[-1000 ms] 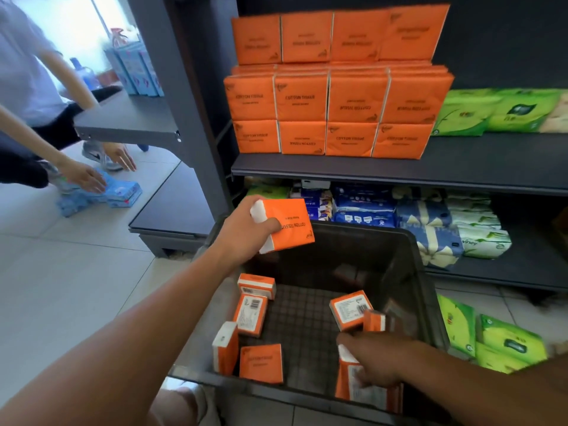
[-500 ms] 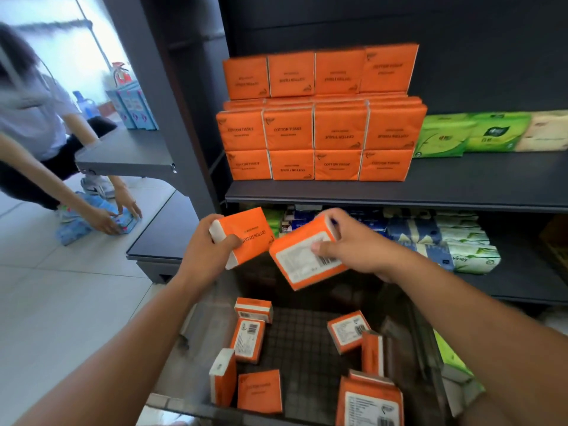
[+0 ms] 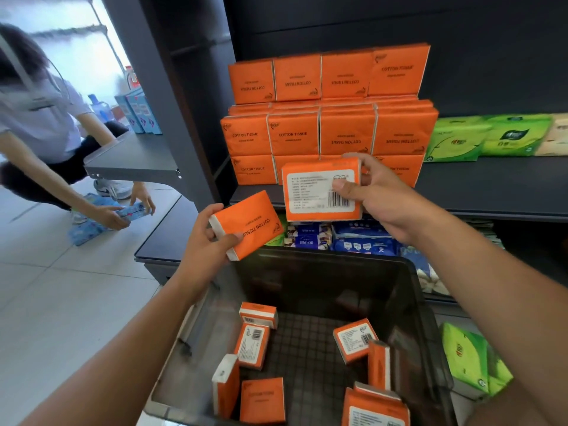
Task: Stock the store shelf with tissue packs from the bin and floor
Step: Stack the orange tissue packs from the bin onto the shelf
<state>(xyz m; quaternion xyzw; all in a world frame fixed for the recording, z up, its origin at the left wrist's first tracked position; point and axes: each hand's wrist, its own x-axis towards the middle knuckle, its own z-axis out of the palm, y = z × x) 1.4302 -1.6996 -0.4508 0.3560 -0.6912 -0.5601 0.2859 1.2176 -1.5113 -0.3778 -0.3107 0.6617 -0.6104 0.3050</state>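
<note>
— Where are the packs?
— One tissue pack (image 3: 321,192), label out, is pinched by my right hand (image 3: 381,195) at centre frame, just in front of the shelf (image 3: 491,186) edge. A second pack (image 3: 247,224) is gripped in my left hand (image 3: 204,241), lower left of it.
— How will they handle?
— Light, soft, slippery wrap, I'd judge; best held by the short sides.
— Around you?
— Orange stack (image 3: 347,133) above, bin (image 3: 322,278) with more below, tiled floor (image 3: 61,302) left.
</note>
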